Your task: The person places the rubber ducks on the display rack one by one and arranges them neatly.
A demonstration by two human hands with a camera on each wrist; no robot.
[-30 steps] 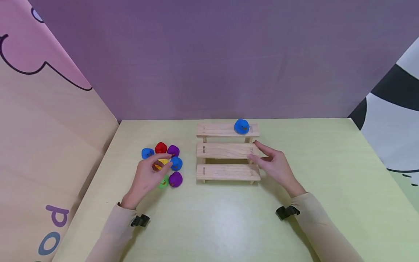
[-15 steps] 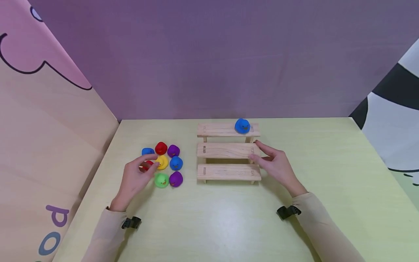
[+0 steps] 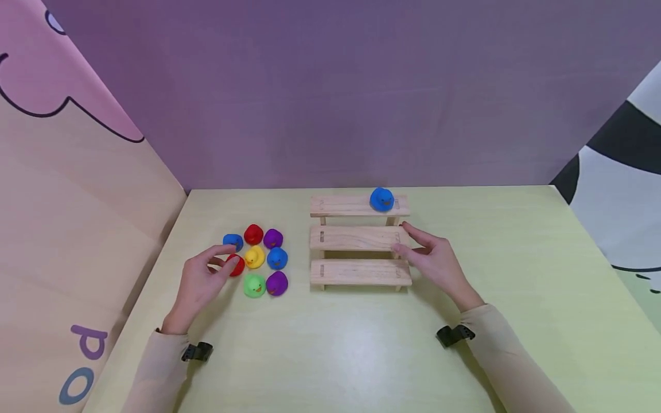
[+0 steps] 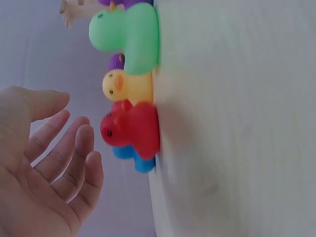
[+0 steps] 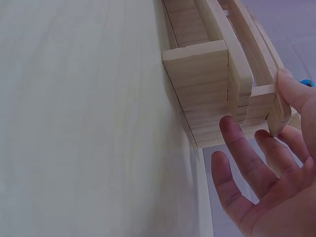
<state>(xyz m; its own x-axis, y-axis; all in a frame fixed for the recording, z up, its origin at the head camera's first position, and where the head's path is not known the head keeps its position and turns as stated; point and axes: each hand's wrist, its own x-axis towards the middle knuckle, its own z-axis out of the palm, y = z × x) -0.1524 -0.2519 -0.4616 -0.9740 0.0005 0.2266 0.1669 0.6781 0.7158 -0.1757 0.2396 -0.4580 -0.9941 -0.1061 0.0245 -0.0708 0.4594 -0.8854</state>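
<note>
In the head view my left hand [image 3: 201,281] hovers beside a red rubber duck [image 3: 238,266] at the left of a duck cluster. The left wrist view shows that hand [image 4: 54,168] apart from the red duck [image 4: 133,131], fingers loosely bent around nothing. My right hand [image 3: 436,264] holds the right end of the middle step of a three-step wooden stand [image 3: 356,272], thumb on its front edge. In the right wrist view the thumb and fingers of that hand [image 5: 276,182] are at the board's end. A blue duck [image 3: 382,199] sits on the top step, at its right.
Near the left hand stand a yellow duck [image 3: 255,257], a green duck [image 3: 255,285], another red duck [image 3: 253,234], two purple ducks, the lower purple duck [image 3: 277,283] in front, and two blue ducks. A purple wall [image 3: 361,97] rises behind the pale table [image 3: 330,355].
My left hand has moved left from over the yellow duck to the left red duck, uncovering the yellow and green ducks. The right hand and stand have stayed in place.
</note>
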